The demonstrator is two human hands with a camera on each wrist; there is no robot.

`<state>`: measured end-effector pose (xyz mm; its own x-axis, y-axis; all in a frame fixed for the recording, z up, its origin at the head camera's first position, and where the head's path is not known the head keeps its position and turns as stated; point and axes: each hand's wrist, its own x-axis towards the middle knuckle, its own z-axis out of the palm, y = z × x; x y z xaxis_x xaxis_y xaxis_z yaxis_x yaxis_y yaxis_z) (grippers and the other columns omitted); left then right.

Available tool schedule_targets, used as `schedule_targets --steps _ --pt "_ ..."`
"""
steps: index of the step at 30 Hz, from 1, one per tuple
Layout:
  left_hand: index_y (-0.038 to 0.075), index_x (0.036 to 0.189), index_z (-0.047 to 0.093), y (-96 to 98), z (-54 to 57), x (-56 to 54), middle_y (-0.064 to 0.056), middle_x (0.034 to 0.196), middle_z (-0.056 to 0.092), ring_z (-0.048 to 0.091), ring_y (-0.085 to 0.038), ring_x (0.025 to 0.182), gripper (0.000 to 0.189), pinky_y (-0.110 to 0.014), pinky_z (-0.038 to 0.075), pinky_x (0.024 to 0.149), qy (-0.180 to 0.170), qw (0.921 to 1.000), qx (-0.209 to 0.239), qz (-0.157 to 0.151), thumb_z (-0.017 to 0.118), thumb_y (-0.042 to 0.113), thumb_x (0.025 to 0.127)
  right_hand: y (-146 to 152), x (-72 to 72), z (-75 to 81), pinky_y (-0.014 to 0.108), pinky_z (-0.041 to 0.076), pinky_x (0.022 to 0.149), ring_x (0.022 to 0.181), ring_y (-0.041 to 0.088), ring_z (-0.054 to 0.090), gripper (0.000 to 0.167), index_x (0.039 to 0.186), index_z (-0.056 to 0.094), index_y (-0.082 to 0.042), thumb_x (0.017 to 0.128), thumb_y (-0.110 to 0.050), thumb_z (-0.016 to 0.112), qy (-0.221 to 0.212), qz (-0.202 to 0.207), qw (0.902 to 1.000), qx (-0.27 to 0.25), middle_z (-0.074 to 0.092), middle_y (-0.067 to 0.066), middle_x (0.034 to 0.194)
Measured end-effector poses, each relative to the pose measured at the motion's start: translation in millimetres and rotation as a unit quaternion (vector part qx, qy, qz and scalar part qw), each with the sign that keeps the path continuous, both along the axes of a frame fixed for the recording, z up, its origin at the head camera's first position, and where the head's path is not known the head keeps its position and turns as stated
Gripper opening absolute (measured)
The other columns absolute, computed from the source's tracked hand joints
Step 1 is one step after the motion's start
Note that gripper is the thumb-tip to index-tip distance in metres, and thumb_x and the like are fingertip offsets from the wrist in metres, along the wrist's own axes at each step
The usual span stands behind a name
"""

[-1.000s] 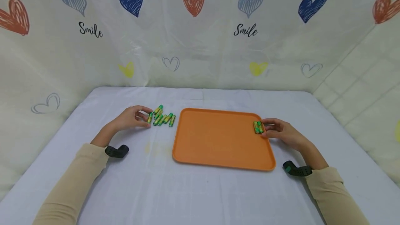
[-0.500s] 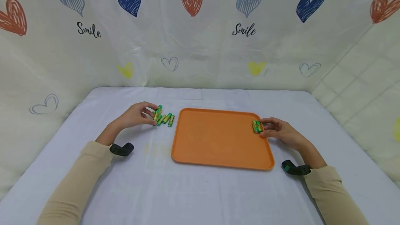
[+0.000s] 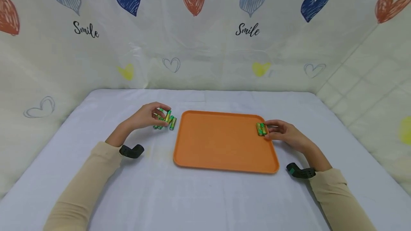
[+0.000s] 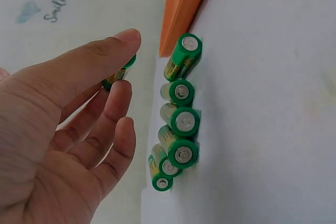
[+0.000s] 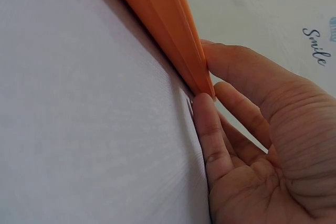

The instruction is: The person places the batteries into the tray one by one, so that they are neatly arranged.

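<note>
My left hand (image 3: 144, 117) pinches a green-and-yellow battery (image 3: 168, 115) between thumb and fingertips, left of the orange tray (image 3: 221, 145). Several like batteries (image 4: 181, 150) lie in a loose row on the table, just below and beside that hand in the left wrist view. My right hand (image 3: 285, 133) holds the tray's right rim (image 5: 173, 35); the thumb reaches over the rim, its tip hidden inside, while one finger rests against the outer side. Two more batteries (image 3: 261, 129) lie side by side on the tray, right at those fingertips.
A white cloth (image 3: 192, 202) covers the table. Behind it hangs a pale sheet (image 3: 212, 45) printed with hearts and "Smile". A black wrist device (image 3: 131, 151) sits on the left forearm and a similar device (image 3: 300, 171) on the right.
My left hand has moved right with its battery, across the loose batteries toward the tray. My right hand stays at the tray rim. The head view has shifted slightly.
</note>
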<state>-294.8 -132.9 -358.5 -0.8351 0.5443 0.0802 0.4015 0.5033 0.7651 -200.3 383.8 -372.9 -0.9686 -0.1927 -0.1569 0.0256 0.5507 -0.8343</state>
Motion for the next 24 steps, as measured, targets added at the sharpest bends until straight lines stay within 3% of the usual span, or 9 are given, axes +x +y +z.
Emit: schedule_targets --steps 5,10,24 --pt "0.003 0.129 0.059 11.7 2.8 -2.5 -0.012 0.129 0.059 0.064 -0.024 0.1 0.059 -0.031 0.053 0.084 0.016 0.9997 -0.005 -0.017 0.084 0.015 0.077 0 0.2 -0.3 0.016 0.046 0.086 0.105 0.011 0.054 0.063 0.142 0.044 -0.004 0.09 -0.025 0.072 -0.002 -0.002 1.0 -0.005 0.052 0.019 0.13" --pt "0.004 0.129 0.059 24.6 6.5 -5.7 -0.01 0.128 0.059 0.064 -0.023 0.101 0.059 -0.032 0.053 0.084 0.021 0.9994 -0.013 -0.024 0.084 0.016 0.078 2 -0.3 -1.0 0.017 0.046 0.086 0.106 0.011 0.054 0.063 0.142 0.044 -0.004 0.09 -0.026 0.073 -0.001 -0.005 1.0 -0.006 0.052 0.018 0.131" --pt "0.006 0.128 0.06 61.7 8.1 -10.4 -0.008 0.126 0.06 0.063 -0.022 0.102 0.056 -0.035 0.054 0.087 0.008 0.9982 0.008 -0.058 0.084 0.019 0.079 4 -1.2 -5.5 0.017 0.047 0.086 0.106 0.012 0.054 0.062 0.14 0.046 -0.004 0.089 -0.023 0.074 0.002 -0.005 0.9997 -0.024 0.051 0.018 0.132"
